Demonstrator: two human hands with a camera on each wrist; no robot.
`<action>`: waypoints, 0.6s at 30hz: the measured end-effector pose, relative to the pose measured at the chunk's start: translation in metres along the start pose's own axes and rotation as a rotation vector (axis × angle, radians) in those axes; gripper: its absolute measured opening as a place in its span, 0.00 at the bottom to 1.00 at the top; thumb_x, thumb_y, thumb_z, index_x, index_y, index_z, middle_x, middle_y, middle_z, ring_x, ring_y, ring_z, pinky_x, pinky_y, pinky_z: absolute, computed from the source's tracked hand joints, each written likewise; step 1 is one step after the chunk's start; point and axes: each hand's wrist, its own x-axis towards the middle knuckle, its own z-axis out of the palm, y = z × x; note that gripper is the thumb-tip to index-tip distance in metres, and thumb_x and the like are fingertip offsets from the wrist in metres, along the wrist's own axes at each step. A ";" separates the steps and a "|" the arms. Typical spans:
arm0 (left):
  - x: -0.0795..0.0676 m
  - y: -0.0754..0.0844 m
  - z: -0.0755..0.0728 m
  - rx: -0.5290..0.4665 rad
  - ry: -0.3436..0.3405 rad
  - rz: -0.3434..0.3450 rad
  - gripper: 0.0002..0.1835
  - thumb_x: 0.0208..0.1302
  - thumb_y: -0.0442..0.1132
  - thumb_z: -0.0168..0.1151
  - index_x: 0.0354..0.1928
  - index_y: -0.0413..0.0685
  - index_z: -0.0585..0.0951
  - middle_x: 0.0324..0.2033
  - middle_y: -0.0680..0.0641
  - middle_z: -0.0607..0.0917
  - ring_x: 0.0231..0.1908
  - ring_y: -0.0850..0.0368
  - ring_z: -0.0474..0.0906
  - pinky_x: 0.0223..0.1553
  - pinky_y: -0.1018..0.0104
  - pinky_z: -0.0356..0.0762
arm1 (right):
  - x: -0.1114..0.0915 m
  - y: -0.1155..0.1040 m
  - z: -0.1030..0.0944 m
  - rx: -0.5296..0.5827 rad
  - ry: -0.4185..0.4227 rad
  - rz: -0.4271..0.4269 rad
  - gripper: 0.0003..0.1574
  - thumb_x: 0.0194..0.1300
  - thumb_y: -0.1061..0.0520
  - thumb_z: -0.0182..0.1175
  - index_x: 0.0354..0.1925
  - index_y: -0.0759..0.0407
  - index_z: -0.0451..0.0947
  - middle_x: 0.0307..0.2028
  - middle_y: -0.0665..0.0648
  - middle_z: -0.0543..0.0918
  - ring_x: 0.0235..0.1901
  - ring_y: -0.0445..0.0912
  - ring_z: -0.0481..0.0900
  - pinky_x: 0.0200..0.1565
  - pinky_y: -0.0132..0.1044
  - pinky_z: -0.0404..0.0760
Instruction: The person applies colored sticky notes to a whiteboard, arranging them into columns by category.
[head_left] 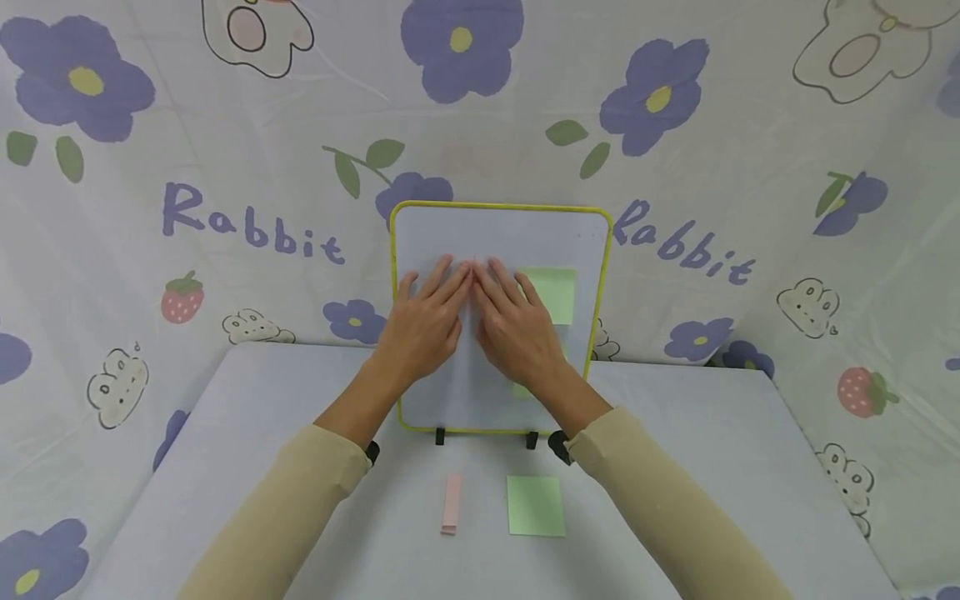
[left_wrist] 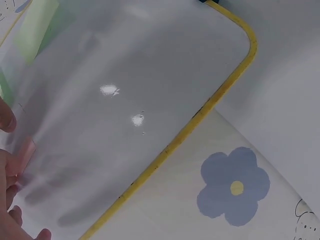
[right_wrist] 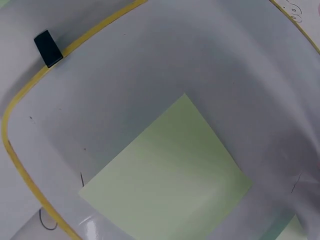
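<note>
Both hands reach to a yellow-edged whiteboard (head_left: 495,233) standing upright. The left hand (head_left: 420,329) and right hand (head_left: 521,333) lean together with straight fingers, their index fingertips meeting near the board's middle. At those fingertips a small pink paper strip (left_wrist: 27,154) lies against the board, partly covered by fingers. Two green sticky notes are on the board's right half: the upper one (head_left: 555,296) is partly covered by the right fingers, and the lower one (right_wrist: 170,170) is mostly hidden behind the right hand in the head view. Right-hand fingers are out of clear sight in the right wrist view.
On the white table (head_left: 675,450) before the board lie a narrow pink sticky pad (head_left: 451,504) and a square green sticky pad (head_left: 536,506). Black feet (head_left: 440,436) support the board. A flower-printed cloth (head_left: 495,150) hangs behind.
</note>
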 end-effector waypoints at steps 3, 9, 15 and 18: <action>-0.001 0.000 -0.001 0.010 -0.018 0.006 0.31 0.67 0.40 0.58 0.72 0.44 0.69 0.72 0.50 0.67 0.74 0.49 0.57 0.64 0.40 0.61 | -0.001 0.000 0.001 0.000 -0.010 -0.009 0.35 0.66 0.55 0.58 0.69 0.64 0.69 0.72 0.58 0.66 0.73 0.54 0.59 0.70 0.50 0.60; -0.003 0.000 -0.001 0.016 -0.028 0.024 0.30 0.67 0.39 0.57 0.71 0.43 0.70 0.72 0.49 0.67 0.73 0.48 0.57 0.64 0.39 0.62 | -0.004 -0.003 0.003 0.028 -0.012 -0.003 0.35 0.66 0.56 0.59 0.68 0.65 0.69 0.71 0.59 0.67 0.73 0.54 0.59 0.69 0.50 0.60; -0.004 0.000 -0.001 0.009 -0.021 0.035 0.30 0.68 0.39 0.56 0.71 0.43 0.69 0.72 0.49 0.67 0.73 0.48 0.57 0.64 0.40 0.62 | -0.006 -0.005 0.002 0.056 -0.026 0.017 0.37 0.66 0.55 0.60 0.70 0.66 0.67 0.72 0.59 0.66 0.73 0.55 0.58 0.70 0.50 0.59; -0.005 -0.002 -0.002 0.003 -0.015 0.040 0.30 0.67 0.38 0.57 0.71 0.43 0.69 0.72 0.49 0.68 0.73 0.48 0.58 0.63 0.40 0.63 | -0.006 -0.005 0.002 0.063 -0.019 0.010 0.38 0.65 0.55 0.62 0.70 0.65 0.67 0.72 0.59 0.66 0.74 0.55 0.58 0.70 0.50 0.59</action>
